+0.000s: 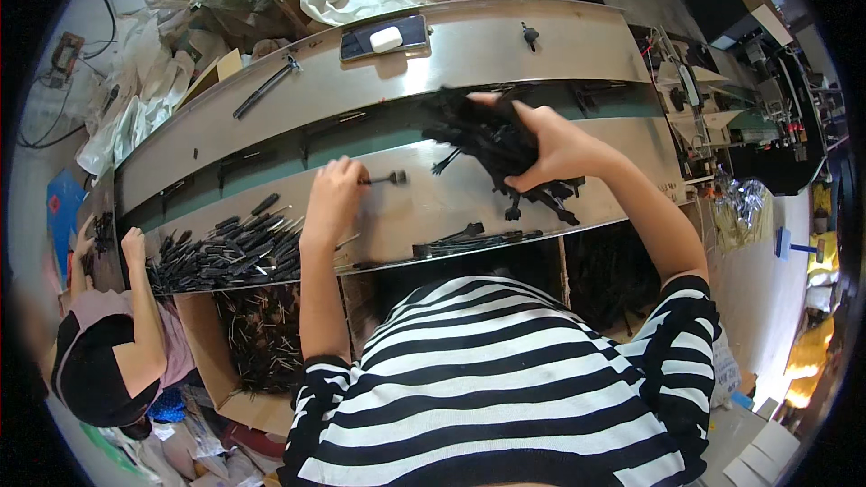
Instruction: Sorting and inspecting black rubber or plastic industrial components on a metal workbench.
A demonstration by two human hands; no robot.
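left hand (332, 191): pinching one black plastic pin (390, 179), on the steel ledge just below the green belt (271, 162)
pin axis: along belt, head pointing right
right hand (550, 149): clutching pin bundle (492, 144) over the belt, right of pin
nearer: left

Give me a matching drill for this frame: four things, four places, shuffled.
Things:
1. left hand
2. right hand
3. white block
4. cardboard box

Places:
A. below the metal table's front edge, full of black pieces
B. on a dark tray on the far metal ledge
C. gripping a thick bundle of black pieces
D. pinching a single black piece by its thin stem

Pairs: 1-D, 2-C, 3-B, 4-A
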